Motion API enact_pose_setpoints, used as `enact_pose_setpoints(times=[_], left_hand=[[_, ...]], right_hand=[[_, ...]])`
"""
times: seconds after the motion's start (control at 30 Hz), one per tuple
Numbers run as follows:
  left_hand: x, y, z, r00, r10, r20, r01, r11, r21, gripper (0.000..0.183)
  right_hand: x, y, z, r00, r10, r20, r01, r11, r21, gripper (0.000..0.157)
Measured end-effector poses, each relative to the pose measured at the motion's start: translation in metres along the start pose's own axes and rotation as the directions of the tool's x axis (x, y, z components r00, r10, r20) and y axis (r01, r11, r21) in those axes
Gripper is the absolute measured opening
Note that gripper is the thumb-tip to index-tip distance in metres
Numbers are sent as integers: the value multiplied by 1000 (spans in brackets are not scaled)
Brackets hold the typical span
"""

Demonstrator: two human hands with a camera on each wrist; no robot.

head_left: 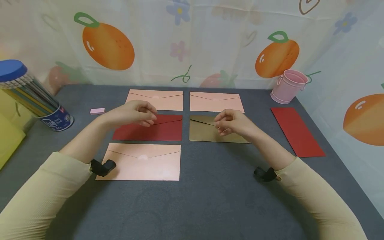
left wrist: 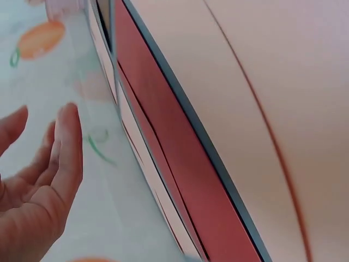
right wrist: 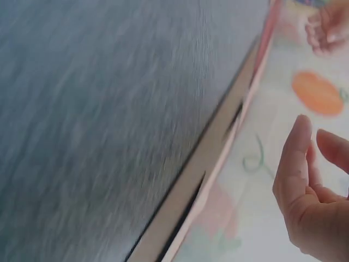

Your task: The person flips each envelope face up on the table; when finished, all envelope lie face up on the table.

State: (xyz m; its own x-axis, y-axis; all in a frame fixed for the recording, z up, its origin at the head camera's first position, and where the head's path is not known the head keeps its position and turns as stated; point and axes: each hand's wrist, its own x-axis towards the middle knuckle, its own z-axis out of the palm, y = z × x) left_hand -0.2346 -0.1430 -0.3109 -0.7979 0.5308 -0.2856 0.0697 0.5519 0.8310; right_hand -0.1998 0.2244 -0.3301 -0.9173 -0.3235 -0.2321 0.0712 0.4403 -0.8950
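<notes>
In the head view my left hand [head_left: 135,113] hovers above a red envelope [head_left: 168,131], its fingers loosely bent around nothing. My right hand [head_left: 232,123] is over a gold-brown envelope [head_left: 202,131], likewise holding nothing. Both wrist views show a gap between thumb and fingers. Two pink envelopes lie along the back, one at left [head_left: 168,102] and one at right [head_left: 207,103]. Another, larger-looking pink envelope [head_left: 159,166] lies in front of the red one, flap side up, partly under the left wrist's black strap in this view.
A second red envelope [head_left: 297,133] lies at the right edge, near a pink bucket [head_left: 287,87]. At left stand a blue-lidded tub of pencils [head_left: 58,118], a small pink block [head_left: 97,111] and a yellow object [head_left: 9,136]. A fruit-print curtain [head_left: 156,40] hangs behind the dark table [head_left: 210,206].
</notes>
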Motion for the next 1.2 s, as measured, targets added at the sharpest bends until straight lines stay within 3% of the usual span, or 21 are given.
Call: enact_pose_setpoints(times=[0.2, 0.4, 0.63, 0.8, 0.93, 1.07, 1.17, 1.2], left_hand=[[24, 21, 31, 999, 31, -38, -36, 988, -152, 42], [45, 44, 63, 999, 43, -30, -49, 965, -257, 47], [64, 78, 98, 998, 60, 0, -57, 938, -342, 47], [78, 97, 125, 996, 84, 31, -65, 913, -403, 46], [88, 110, 144, 993, 109, 51, -77, 901, -427, 46], [97, 121, 163, 989, 129, 73, -89, 912, -401, 46], [104, 129, 177, 987, 139, 82, -97, 919, -383, 46], [107, 132, 183, 988, 136, 78, -97, 919, -381, 45]], right_hand=[[-16, 9, -36, 997, 3, -77, -2, 1000, 20, 33], [-28, 25, -69, 989, 14, -147, -6, 999, 51, 36], [-46, 45, -112, 978, 3, -210, 35, 983, 178, 15], [-61, 60, -141, 979, -26, -202, 95, 937, 337, 21], [-74, 76, -163, 979, -40, -202, 120, 907, 404, 28], [-90, 93, -186, 979, -51, -195, 141, 866, 479, 33], [-101, 103, -200, 980, -13, -198, 111, 862, 494, 33], [-104, 106, -203, 977, 19, -211, 85, 877, 474, 31]])
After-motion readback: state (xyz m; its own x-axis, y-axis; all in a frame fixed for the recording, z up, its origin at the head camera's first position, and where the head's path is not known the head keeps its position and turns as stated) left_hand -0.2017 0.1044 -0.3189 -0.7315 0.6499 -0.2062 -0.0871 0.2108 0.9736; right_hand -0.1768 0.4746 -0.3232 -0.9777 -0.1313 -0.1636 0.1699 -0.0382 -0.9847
